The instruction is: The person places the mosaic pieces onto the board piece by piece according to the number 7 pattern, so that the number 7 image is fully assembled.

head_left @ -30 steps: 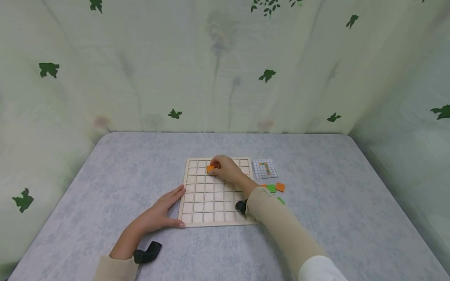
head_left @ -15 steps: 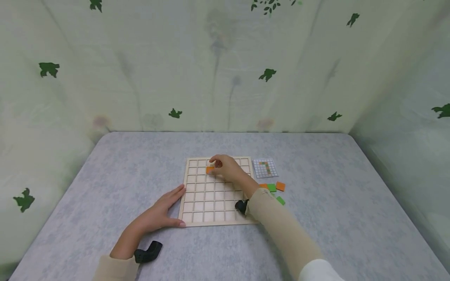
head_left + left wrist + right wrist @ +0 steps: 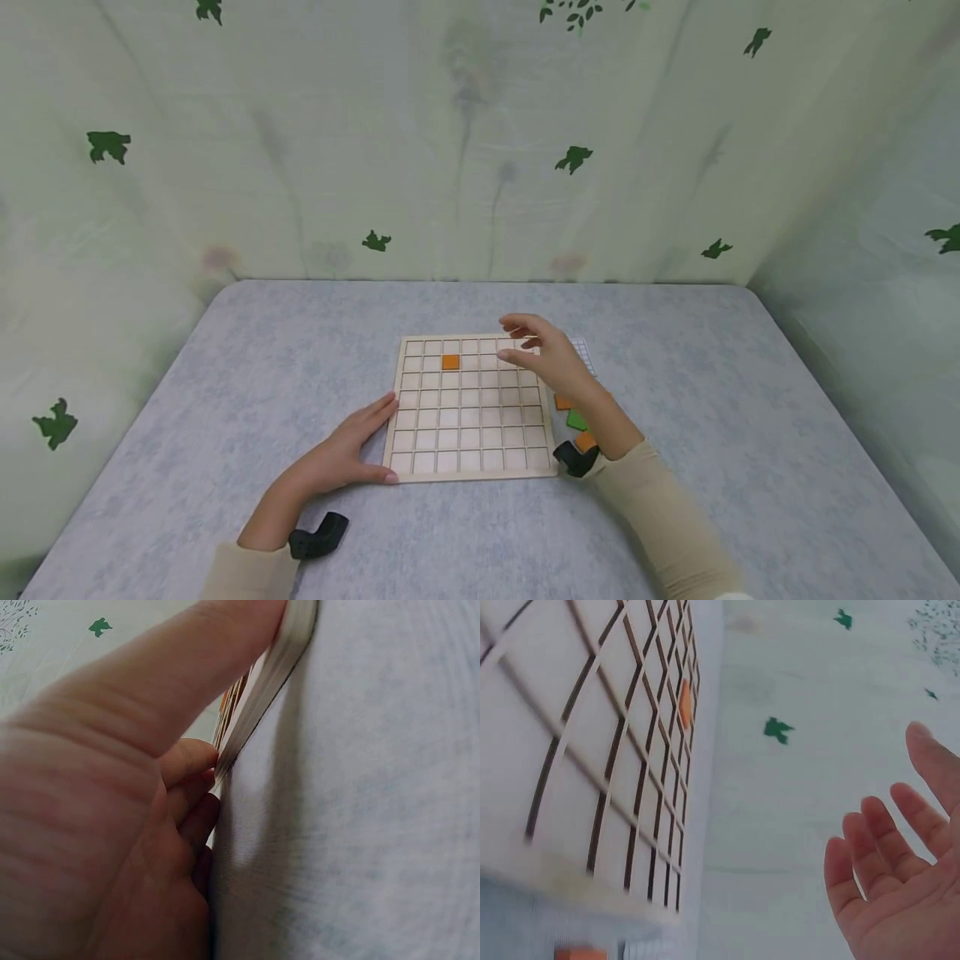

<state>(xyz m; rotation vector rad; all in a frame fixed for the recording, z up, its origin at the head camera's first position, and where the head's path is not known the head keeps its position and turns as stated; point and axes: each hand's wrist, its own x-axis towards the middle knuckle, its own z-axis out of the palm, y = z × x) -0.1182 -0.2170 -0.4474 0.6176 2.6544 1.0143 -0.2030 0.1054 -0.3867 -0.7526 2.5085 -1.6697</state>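
A pale wooden grid board (image 3: 468, 479) lies flat on the table, with one orange square tile (image 3: 451, 362) set in a cell of its second row from the far edge. My left hand (image 3: 341, 450) rests at the board's left side, fingertips and thumb against its edge; the left wrist view shows the thumb (image 3: 165, 675) along the rim. Over the board's far right corner hovers my right hand (image 3: 551, 354), fingers spread and holding nothing. In the right wrist view this hand (image 3: 907, 877) has its palm and loose fingers in sight.
Right of the board, partly under my right forearm, lie loose orange and green tiles, among them a green tile (image 3: 577, 419) and an orange tile (image 3: 586, 441). A small printed grid card (image 3: 583, 350) is mostly hidden behind the right hand. A patterned curtain (image 3: 480, 167) stands behind the table.
My right hand has let go of the orange tile, which now lies in its cell, and has moved right and up off it. The left hand keeps its place.
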